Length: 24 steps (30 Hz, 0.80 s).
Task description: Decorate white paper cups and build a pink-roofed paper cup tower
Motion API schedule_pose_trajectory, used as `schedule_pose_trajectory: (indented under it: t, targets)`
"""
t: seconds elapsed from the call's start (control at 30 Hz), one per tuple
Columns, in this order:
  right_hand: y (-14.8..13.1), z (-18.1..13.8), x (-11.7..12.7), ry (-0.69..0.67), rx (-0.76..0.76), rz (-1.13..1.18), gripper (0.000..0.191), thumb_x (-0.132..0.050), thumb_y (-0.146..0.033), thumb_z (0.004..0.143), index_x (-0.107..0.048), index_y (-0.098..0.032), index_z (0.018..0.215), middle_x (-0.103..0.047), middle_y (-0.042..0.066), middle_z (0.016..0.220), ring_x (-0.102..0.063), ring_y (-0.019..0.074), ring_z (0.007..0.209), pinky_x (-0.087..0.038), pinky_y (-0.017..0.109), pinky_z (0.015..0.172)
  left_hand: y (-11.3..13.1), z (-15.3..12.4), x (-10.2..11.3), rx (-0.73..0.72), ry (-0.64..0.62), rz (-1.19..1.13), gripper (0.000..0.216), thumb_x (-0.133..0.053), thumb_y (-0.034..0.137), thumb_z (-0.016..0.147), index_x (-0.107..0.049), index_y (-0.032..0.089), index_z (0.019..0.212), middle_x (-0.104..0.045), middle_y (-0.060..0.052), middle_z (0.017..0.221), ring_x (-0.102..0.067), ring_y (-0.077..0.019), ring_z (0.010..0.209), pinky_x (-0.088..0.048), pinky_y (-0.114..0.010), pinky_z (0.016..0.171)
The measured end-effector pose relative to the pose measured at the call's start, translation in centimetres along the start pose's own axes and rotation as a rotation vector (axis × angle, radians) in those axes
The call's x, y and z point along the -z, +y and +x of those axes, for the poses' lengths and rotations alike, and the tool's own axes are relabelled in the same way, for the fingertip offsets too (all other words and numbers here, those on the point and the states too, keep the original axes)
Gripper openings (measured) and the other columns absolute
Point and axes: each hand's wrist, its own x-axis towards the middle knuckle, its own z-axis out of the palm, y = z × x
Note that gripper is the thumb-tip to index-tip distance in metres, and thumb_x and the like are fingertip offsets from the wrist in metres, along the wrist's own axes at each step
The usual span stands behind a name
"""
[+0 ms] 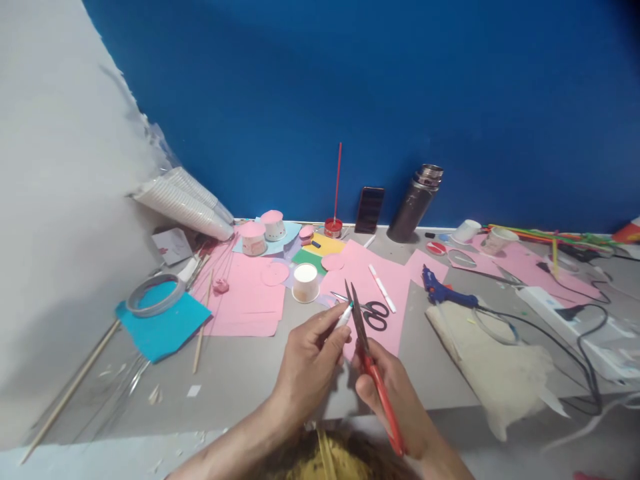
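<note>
"Counts, quick?"

"Two hands, two scissors, two pink-topped cups [253, 244]. Left hand [309, 352] pinches one marker [344, 317]; right hand [399, 379] grips the red-handled scissors [364, 343], blades slightly parted."

"Marker's place and heading?"

"Above the table [235, 393], between the hands; teal tip toward 1 o'clock, long axis 1–7 (fingers hide part of the body)."

"Around it? Obstructions?"

"Blades right at its tip, contact unclear. From the marker: black-handled scissors [376, 313] at 3, loose pen [383, 289] at 2, white cup [305, 285] at 10, glue gun [449, 292] farther out, near 3."
</note>
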Motion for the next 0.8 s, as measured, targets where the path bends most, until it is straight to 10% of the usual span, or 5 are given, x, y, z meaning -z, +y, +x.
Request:
schedule_pose_trajectory:
  t: [0.8]
  targets:
    - [0.8,-0.5,0.8,-0.047,0.055,0.01,0.068,-0.051,-0.089,0.084,-0.051,-0.021,0.084,-0.041,-0.004,0.073,-0.033,0.0119,0.062,-0.031,0.025,0.053,0.2,-0.1,0.6,0.075,-0.173,-0.16,0.034,-0.068,0.051,0.092,-0.064,0.018,0.102,-0.069,-0.003,0.081,-0.048,-0.0072,0.049,-0.033,-0.02,0.045]
